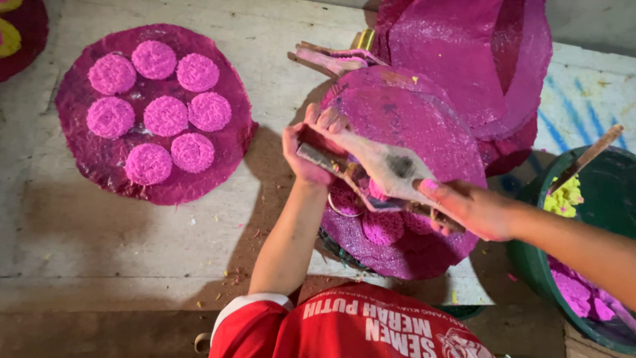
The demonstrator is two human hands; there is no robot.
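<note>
left hand [306, 154] + right hand [472, 207] grip wooden press [384, 171] | over magenta sheet [411, 119]

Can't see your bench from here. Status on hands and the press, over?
Left hand and right hand both grip the wooden press. Press over magenta sheet, pink cakes beneath. Nothing blocking.

Bright even light, soft shadows, sharp
</note>
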